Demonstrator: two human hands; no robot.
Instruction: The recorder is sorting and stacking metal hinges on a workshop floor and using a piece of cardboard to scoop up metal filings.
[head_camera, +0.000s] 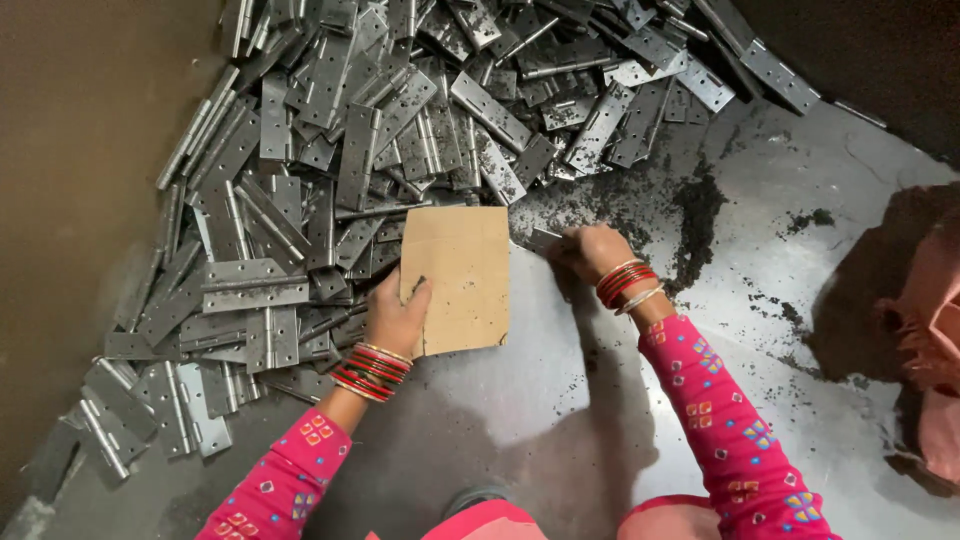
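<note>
One cardboard piece (456, 278); countless metal hinges (400, 120)

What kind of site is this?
Probably a small hardware workshop or hinge-making floor. A big loose heap of metal hinges lies on a worn grey floor with dark filings, and the left hand holds a cardboard piece beside it.

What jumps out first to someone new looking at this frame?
The big heap of grey metal hinges fills the upper left and spills down the left side of the floor. In the middle, the left hand holds a brown cardboard piece at its lower left edge, while the right hand touches a hinge at the heap's edge. Dark gritty dust lies right of the hands.
</note>
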